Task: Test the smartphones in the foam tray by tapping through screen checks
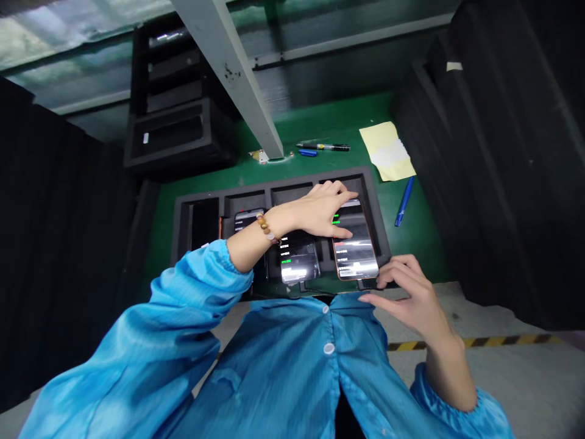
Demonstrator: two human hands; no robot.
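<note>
A black foam tray (pixel 292 183) holds several phones in its slots. My left hand (pixel 322 210) lies across the rightmost phone (pixel 356 253), with its fingers spread near the top edge and its thumb over the lit screen. A list with green and red text shows there. Just off that phone's lower right corner is my right hand (pixel 411 292), thumb and fingers apart, near a cable plug (pixel 361 284) at the phone's bottom edge. The middle phone (pixel 299 259) is lit and has a plug too. My left forearm partly covers another phone (pixel 249 214).
Behind the tray on the green table (pixel 329 116) lie a black pen (pixel 324 147) and a blue cap (pixel 308 153). A yellow paper (pixel 384 146) and a blue pen (pixel 404 201) lie to the right. Stacked black trays (pixel 173 134) and a grey post (pixel 242 73) stand at the back.
</note>
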